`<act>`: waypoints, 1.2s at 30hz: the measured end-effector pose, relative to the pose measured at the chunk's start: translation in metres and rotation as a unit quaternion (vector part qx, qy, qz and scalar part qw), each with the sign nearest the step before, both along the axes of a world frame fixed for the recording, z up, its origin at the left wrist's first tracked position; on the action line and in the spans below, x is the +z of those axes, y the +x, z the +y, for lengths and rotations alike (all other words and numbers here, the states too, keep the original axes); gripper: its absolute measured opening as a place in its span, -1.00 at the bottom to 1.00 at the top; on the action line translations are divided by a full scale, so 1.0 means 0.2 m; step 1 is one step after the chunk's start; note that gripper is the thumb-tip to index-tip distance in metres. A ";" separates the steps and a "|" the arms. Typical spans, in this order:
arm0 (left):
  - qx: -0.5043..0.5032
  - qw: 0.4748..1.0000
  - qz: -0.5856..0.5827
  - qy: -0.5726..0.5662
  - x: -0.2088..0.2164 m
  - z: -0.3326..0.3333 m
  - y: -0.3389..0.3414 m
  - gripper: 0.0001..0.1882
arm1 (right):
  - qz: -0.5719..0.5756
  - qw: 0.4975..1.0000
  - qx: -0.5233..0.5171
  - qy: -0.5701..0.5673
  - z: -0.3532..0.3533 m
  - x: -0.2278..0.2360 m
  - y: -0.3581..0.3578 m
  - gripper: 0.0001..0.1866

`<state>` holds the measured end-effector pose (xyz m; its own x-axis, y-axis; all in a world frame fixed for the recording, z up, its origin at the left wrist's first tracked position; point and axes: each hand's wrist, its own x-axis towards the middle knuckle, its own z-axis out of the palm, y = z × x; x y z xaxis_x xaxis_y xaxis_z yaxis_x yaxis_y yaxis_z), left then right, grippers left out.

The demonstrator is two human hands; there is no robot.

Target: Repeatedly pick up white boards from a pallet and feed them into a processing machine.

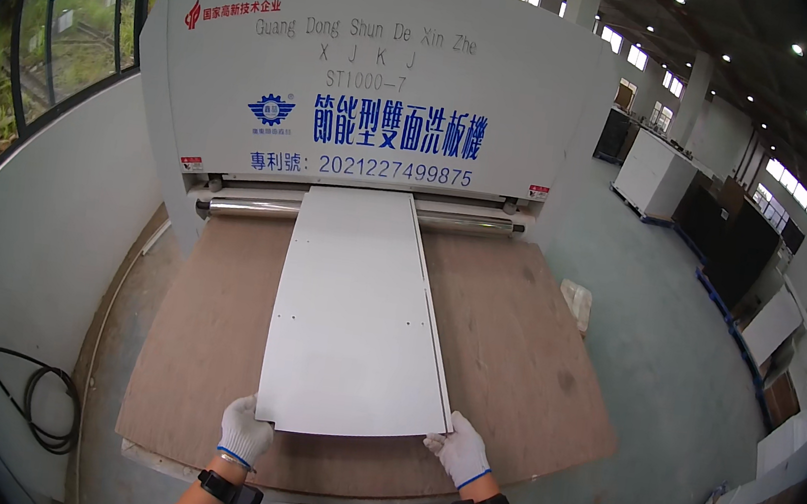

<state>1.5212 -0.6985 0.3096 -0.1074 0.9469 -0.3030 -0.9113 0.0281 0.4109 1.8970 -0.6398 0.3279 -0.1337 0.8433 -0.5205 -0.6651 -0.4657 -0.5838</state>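
A long white panel [348, 306] with a few small holes and a groove along its right edge lies lengthwise in front of me. Its far end passes over a shiny metal roller [253, 207] and goes out of sight under the hood of a large white machine [387, 59]. In a white knitted glove, my left hand [246, 430] is closed on the near left corner. At the near right corner my right hand [461, 451], gloved the same way, pinches the panel's edge. Fingers beneath the panel are hidden.
Under the panel spreads a wide brown board [528, 388]. A black cable [53, 400] lies coiled at the left, below a windowed wall. Off to the right, panel stacks [657, 172] stand on pallets, and a pale lump [575, 303] sits beside the board.
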 end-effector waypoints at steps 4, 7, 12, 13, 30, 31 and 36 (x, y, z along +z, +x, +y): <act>0.011 0.999 -0.037 -0.026 0.08 0.01 0.02 -0.58 | -0.016 1.000 -0.012 0.009 0.00 0.02 -0.01 -0.65; -0.002 1.000 -0.019 -0.015 0.05 0.03 0.00 -0.59 | -0.025 1.000 -0.001 0.016 0.02 0.01 -0.01 -0.65; 0.000 0.999 0.025 0.026 -0.04 0.10 -0.05 -0.60 | 0.017 0.999 -0.008 0.042 0.05 0.04 -0.06 -0.64; -0.002 0.999 0.024 0.026 -0.02 0.12 -0.04 -0.60 | 0.023 0.998 -0.018 0.051 0.07 0.04 -0.06 -0.64; 0.270 0.742 0.607 -0.088 0.18 0.21 0.18 -0.38 | 0.073 0.991 -0.097 0.052 -0.12 0.04 0.12 -0.62; 0.256 0.714 0.652 -0.011 0.24 0.21 0.31 -0.38 | 0.101 0.989 -0.095 0.057 -0.17 0.00 0.21 -0.60; 0.003 0.712 0.687 0.146 0.54 0.17 1.13 -0.45 | 0.121 0.968 -0.219 0.012 -0.54 -0.16 0.61 -0.58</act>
<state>1.7476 -0.6651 0.4181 -0.1172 0.9464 0.3011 0.3574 -0.2427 0.9019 2.0198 -0.7478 0.2950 0.1243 0.8582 -0.4980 -0.9140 -0.0962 -0.3940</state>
